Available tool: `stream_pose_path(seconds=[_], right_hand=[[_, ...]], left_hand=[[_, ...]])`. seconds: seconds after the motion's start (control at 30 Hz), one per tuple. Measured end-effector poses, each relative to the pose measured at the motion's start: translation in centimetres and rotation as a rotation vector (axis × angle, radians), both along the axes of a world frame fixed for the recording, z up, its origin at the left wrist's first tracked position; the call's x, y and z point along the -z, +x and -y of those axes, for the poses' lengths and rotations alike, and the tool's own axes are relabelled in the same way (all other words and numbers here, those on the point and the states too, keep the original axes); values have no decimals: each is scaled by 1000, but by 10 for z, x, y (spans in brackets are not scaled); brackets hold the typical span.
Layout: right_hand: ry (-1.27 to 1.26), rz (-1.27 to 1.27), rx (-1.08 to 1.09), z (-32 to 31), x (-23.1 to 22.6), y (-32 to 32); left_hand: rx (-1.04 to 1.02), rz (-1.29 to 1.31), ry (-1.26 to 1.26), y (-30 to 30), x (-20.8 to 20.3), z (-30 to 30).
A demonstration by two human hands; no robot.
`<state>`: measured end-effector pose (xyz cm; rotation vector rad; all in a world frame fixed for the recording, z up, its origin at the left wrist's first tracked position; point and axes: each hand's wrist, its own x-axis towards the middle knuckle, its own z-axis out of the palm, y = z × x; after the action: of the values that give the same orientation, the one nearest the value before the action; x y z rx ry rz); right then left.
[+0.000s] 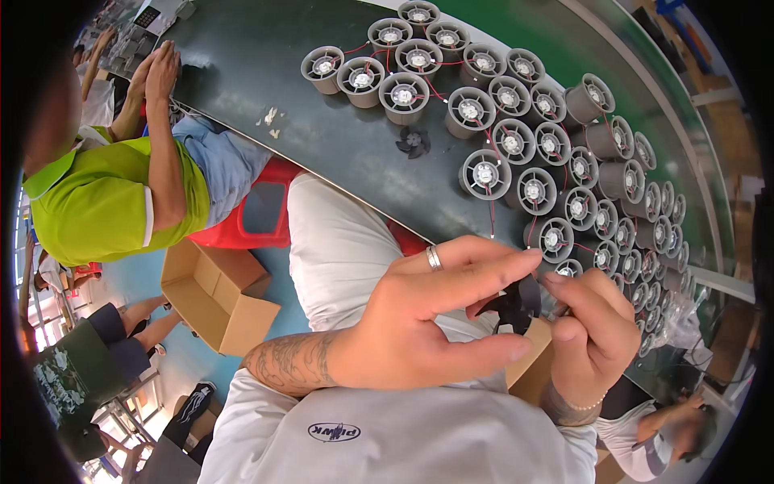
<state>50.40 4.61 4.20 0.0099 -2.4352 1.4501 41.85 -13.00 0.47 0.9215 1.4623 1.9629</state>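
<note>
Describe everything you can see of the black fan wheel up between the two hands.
The black fan wheel looks like smooth plastic, with curved blades around a rounded hub. It is raised in the air, tilted and partly hidden. The left hand appears to hold it, the index finger passing along its top edge. The right hand is close on its other side; whether it touches cannot be told.

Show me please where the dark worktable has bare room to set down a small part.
The worktable is bare between the white scraps and the loose black fan impeller, and between that impeller and the table's near edge. The right side is crowded: grey fan housings sit close together, with red wires among them.
</note>
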Motion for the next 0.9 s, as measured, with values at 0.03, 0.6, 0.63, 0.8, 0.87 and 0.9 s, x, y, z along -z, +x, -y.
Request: stream_pose_path(seconds=[0.03, 0.6, 0.63, 0.8, 0.87, 0.9], right_hand=[[98, -89, -30, -1, 1, -1], [307, -198, -64, -9, 2, -2], [309, -217, -67, -10, 2, -2], [345, -250, -45, -12, 4, 0], [358, -246, -44, -12, 3, 0], [378, -245, -47, -11, 2, 0]], left_hand=[[-2, 1, 1, 0, -1, 1], [25, -47, 15, 1, -5, 1], [25, -47, 14, 2, -6, 2], [33, -23, 21, 3, -5, 0], [29, -25, 13, 3, -7, 1], [24, -27, 6, 2, -8, 1]])
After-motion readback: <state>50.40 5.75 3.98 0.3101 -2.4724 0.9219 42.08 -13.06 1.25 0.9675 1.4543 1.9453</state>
